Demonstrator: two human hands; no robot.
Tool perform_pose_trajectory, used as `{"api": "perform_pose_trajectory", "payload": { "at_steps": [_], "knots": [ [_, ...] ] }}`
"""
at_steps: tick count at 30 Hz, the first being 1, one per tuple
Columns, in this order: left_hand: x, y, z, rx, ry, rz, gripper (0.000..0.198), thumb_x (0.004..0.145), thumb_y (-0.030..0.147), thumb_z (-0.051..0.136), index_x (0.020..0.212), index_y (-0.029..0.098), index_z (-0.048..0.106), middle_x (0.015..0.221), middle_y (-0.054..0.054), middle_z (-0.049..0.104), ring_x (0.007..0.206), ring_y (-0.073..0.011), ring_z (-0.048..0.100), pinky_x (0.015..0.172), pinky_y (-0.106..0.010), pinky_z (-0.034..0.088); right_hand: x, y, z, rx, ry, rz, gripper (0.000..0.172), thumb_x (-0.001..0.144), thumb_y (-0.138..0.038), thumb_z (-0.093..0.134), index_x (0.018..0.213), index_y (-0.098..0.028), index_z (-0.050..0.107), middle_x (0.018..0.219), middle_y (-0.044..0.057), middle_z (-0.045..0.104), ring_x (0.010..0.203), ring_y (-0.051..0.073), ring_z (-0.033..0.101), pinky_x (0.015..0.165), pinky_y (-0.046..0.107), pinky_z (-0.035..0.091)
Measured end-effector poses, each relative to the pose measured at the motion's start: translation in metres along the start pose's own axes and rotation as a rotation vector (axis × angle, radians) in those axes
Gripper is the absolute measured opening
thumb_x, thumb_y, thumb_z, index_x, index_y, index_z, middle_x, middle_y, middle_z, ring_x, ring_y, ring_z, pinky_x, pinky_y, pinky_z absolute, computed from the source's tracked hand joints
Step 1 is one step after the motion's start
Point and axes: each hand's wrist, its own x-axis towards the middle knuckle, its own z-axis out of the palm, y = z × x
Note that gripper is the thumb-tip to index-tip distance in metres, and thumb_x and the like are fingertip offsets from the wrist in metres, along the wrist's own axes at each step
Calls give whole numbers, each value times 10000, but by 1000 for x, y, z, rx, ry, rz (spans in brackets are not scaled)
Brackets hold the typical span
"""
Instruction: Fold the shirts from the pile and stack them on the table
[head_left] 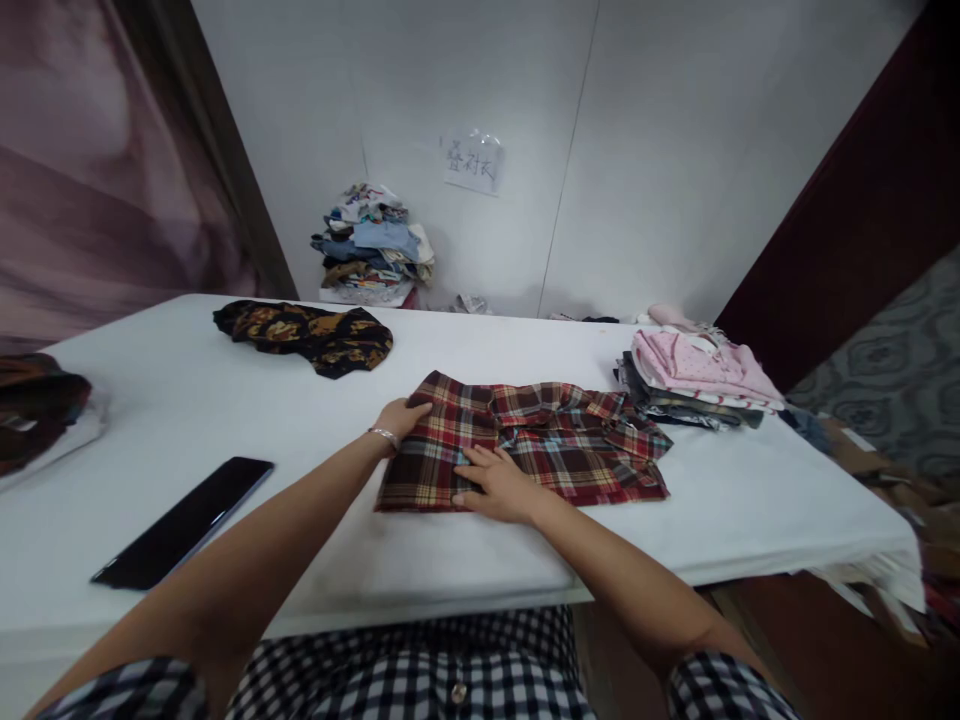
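A red, brown and cream plaid shirt [570, 455] lies partly folded on the white-covered table [465, 560], its collar end pointing right. My left hand [401, 420] is closed at the shirt's left edge, with a finger or thumb on top of the cloth and the rest hidden. A bracelet circles that wrist. My right hand [501, 485] rests flat on the middle of the shirt, its fingers spread and pointing left.
Folded clothes topped by a pink garment [701, 368] are stacked at right. A black patterned garment [315, 335] lies back left, a dark phone-like slab [187, 522] front left. A dark bundle [37, 415] sits at the left edge. A clothes heap [375, 245] stands behind.
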Motion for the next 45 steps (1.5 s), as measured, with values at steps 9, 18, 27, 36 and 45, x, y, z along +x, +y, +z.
{"api": "perform_pose_trajectory", "payload": {
  "at_steps": [9, 18, 27, 36, 45],
  "knots": [
    [3, -37, -14, 165, 35, -64, 407, 806, 400, 477, 969, 80, 669, 1045, -213, 692, 1011, -346, 637, 865, -412, 476, 7, 2, -4, -73, 10, 3, 401, 896, -390, 541, 1236, -187, 610, 1377, 140, 522, 1312, 300, 430, 1105, 521, 260],
    [2, -40, -13, 160, 23, -65, 440, 807, 467, 444, 931, 108, 667, 1026, -202, 697, 1029, -351, 630, 864, -412, 475, 37, -29, -10, -90, 437, 75, 676, 937, -519, 388, 1465, -105, 305, 1574, 157, 160, 1464, 274, 71, 1172, 471, 127],
    [-30, -39, -25, -163, -172, -100, 527, 553, 599, 734, 856, 172, 670, 888, -112, 738, 839, -299, 689, 708, -359, 552, 55, 11, 23, -19, 145, 211, 749, 895, -580, 439, 1444, -78, 351, 1560, 200, 167, 1457, 306, 99, 1168, 503, 61],
    [-37, 9, -38, -367, -213, -65, 607, 550, 541, 766, 1005, 161, 633, 989, -117, 717, 889, -280, 686, 687, -339, 562, 10, 10, -15, 1008, 494, 196, 576, 815, -542, 595, 1304, -240, 557, 1360, 85, 554, 1280, 219, 490, 1101, 408, 336],
    [-77, 105, 37, -612, -605, 167, 698, 733, 427, 702, 1338, 184, 451, 1156, -141, 661, 905, -217, 680, 800, -366, 555, -37, 47, -32, 1495, 517, 272, 596, 921, -561, 361, 1386, -196, 438, 1271, 99, 621, 1110, 226, 622, 936, 409, 491]
  ]
}}
